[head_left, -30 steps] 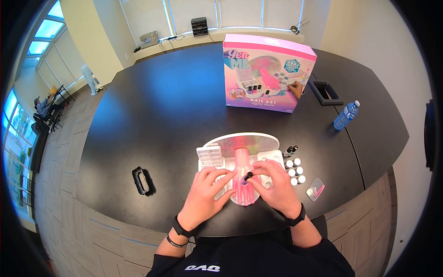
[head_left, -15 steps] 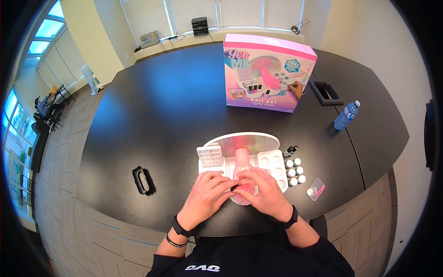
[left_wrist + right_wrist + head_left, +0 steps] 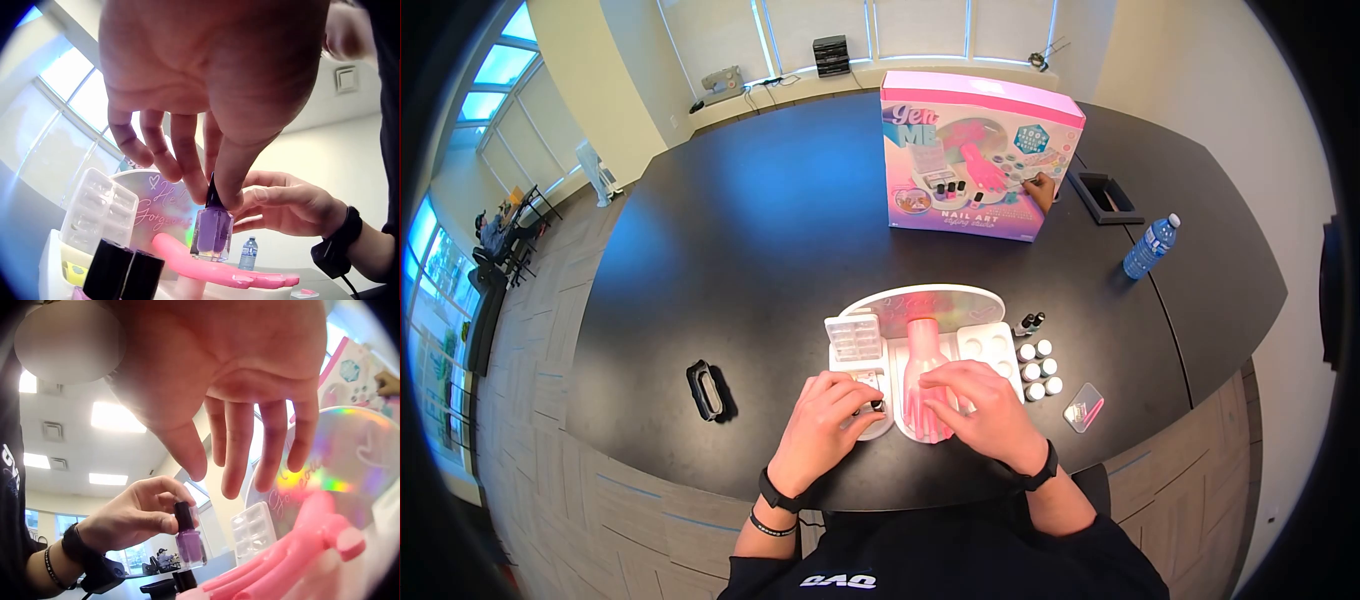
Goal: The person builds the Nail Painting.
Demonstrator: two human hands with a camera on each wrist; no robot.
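So the left hand (image 3: 825,415) has the purple polish bottle (image 3: 214,234) pinched by its black cap, pretty much upright over the left section of the white tray (image 3: 1012,372). Can't tell how tight that cap is, and imo that's the main risk: if it's loose, the bottle could drop away and spill. Swinging it low could also clip the two black-capped bottles (image 3: 107,270) right by it and tip one. The divided clear case (image 3: 857,338) stands just behind, so reaching back carelessly could knock it.

Right hand (image 3: 980,405) is open with nothing in it, fingers loosely bent over the pink model hand (image 3: 922,345). If it drops carelessly, it could bump those pink fingers.

As for edges and space: on the far left there's a black loop-shaped item (image 3: 707,391), with a decent stretch of counter (image 3: 750,300) between it and the tray. Front edge is close to the wrists, so a bottle rolling that way might go over. The tray's raised back panel (image 3: 980,305) limits reaching straight back. Right side's tighter: white-lidded pots (image 3: 1031,371) sit right beside the tray, so a wide elbow or sleeve could scatter them. The small clear dish (image 3: 1084,410) is farther right, near the edge.
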